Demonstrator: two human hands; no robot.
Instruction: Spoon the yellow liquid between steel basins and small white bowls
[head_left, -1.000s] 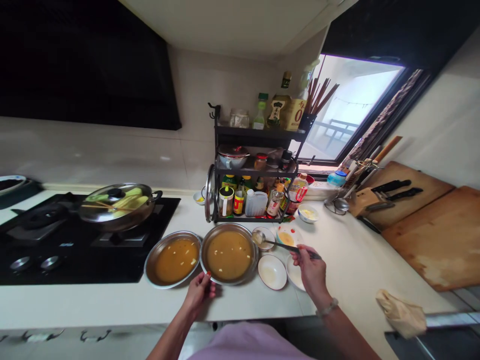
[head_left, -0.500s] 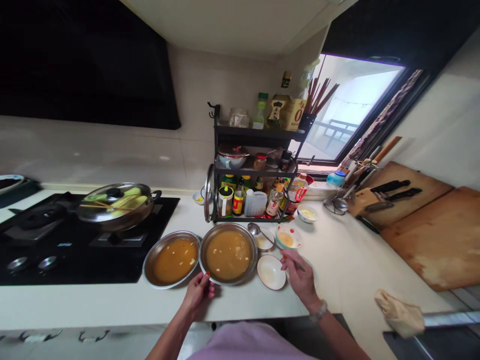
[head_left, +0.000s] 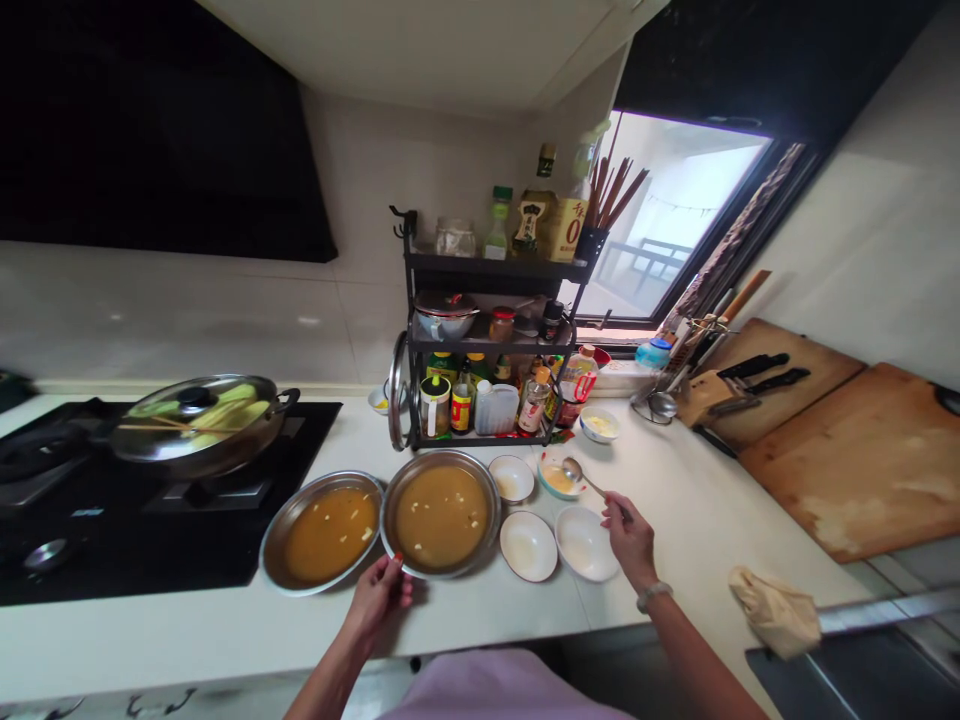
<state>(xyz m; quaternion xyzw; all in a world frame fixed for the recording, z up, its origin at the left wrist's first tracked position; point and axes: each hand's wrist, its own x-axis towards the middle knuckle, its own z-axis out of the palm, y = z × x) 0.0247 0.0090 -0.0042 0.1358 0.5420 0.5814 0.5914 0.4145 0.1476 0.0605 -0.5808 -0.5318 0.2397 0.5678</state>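
My left hand (head_left: 381,592) pinches the near rim of a round metal basin (head_left: 491,540) of brown broth with pale bits. A second metal basin (head_left: 274,560) of orange-brown broth stands to its left. In my right hand (head_left: 628,535) is the handle of a metal ladle (head_left: 572,470), its bowl over a patterned bowl (head_left: 549,480) with yellowish contents. Whether the ladle touches those contents, I cannot tell. Nearby are three white bowls: a small one (head_left: 511,479) beside the basin, one (head_left: 529,546) in front of it, and another (head_left: 587,543) just left of my right hand.
At the left, a lidded pan (head_left: 196,430) with green vegetables sits on the black stove (head_left: 285,480). A three-tier rack (head_left: 495,345) of bottles and jars stands behind the basins. To the right are a knife block (head_left: 705,395), cutting boards (head_left: 862,450) and a beige cloth (head_left: 776,610).
My right hand has carried the ladle rightward, from above the small white bowl to over the patterned bowl. My left hand stays on the basin rim. The camera view has shifted right.
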